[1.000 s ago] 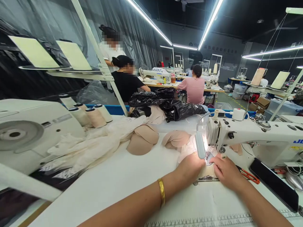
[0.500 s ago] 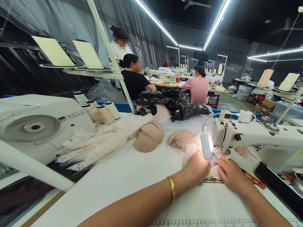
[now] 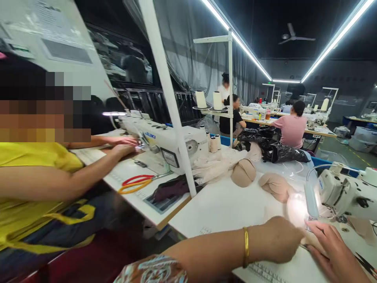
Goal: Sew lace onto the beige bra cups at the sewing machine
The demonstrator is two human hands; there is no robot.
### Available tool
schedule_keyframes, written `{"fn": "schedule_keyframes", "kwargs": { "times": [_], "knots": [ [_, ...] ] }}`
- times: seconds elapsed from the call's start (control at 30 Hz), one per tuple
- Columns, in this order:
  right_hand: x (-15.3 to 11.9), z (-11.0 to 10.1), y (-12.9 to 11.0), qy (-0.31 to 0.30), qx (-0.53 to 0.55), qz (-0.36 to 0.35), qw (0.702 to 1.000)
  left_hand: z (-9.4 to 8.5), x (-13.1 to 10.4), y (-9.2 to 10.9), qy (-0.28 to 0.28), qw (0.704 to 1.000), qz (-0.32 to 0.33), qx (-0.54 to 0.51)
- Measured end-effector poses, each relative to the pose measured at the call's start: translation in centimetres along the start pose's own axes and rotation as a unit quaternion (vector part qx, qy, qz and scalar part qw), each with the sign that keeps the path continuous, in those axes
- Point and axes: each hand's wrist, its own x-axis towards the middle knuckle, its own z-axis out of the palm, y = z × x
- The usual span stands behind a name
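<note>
Lettering (image 3: 150, 135) “JUKI” on neighbouring machine (image 3: 165, 146); left hand (image 3: 281, 240) curled, right hand (image 3: 335, 243) half-open, grip on fabric (image 3: 294, 210) unclear

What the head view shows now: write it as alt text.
The wearer's left hand and right hand are at a white sewing machine with a lit lamp. Beige rounded pieces lie beyond; at left, a co-worker in yellow is at another machine.

Scissors (image 3: 152, 178) near dark bundle (image 3: 172, 189) (cloth, probably).
</note>
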Motion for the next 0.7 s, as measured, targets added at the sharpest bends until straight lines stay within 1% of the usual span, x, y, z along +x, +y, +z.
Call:
{"fn": "schedule_keyframes", "kwargs": {
  "times": [0.03,0.07,0.1,0.13,0.17,0.2,0.23,0.27,0.3,0.33,0.37,0.43,0.5,0.57,0.63,0.7],
  "knots": [
    [0.3,0.2,-0.7,-0.001,0.002,-0.044,0.999,-0.8,-1.6,0.5,-0.017,0.999,0.015,-0.042],
    [0.7,0.4,-1.3,-0.007,0.012,-0.087,0.996,-1.6,-3.1,0.9,-0.029,0.992,0.029,-0.117],
    [1.0,0.7,-1.9,-0.014,0.030,-0.119,0.992,-2.4,-4.4,1.1,-0.040,0.975,0.033,-0.216],
    [1.2,0.9,-2.4,-0.019,0.053,-0.137,0.989,-3.2,-5.5,1.0,-0.047,0.946,0.016,-0.320],
    [1.4,1.1,-2.7,-0.021,0.075,-0.136,0.988,-4.0,-6.4,0.7,-0.042,0.907,-0.022,-0.418],
    [1.5,1.2,-2.9,-0.021,0.094,-0.120,0.988,-4.8,-7.0,0.2,-0.019,0.862,-0.076,-0.501],
    [1.6,1.2,-2.8,-0.019,0.106,-0.092,0.990,-5.6,-7.4,-0.5,0.024,0.814,-0.135,-0.564],
    [1.6,1.1,-2.7,-0.017,0.115,-0.062,0.991,-6.5,-7.7,-1.3,0.076,0.771,-0.186,-0.604],
    [1.5,1.0,-2.5,-0.012,0.120,-0.034,0.992,-7.5,-7.8,-2.1,0.130,0.737,-0.218,-0.626],
    [1.5,0.8,-2.2,-0.005,0.124,-0.012,0.992,-8.6,-7.9,-3.0,0.176,0.716,-0.232,-0.634],
    [1.4,0.7,-1.9,0.005,0.126,0.005,0.992,-9.8,-7.9,-3.7,0.214,0.706,-0.233,-0.633],
    [1.3,0.6,-1.5,0.022,0.124,0.028,0.992,-12.7,-7.9,-4.8,0.273,0.702,-0.220,-0.619],
    [1.3,0.7,-1.2,0.026,0.125,0.034,0.991,-15.7,-7.8,-5.5,0.346,0.689,-0.201,-0.604],
    [1.2,1.0,-1.0,0.025,0.133,0.034,0.990,-18.1,-7.3,-5.8,0.414,0.670,-0.178,-0.591],
    [0.8,1.6,-0.7,0.021,0.143,0.035,0.989,-19.5,-6.6,-5.9,0.465,0.650,-0.158,-0.580],
    [0.0,2.6,-0.2,0.018,0.148,0.052,0.987,-19.6,-5.7,-5.8,0.495,0.635,-0.146,-0.575]
  ]
}}
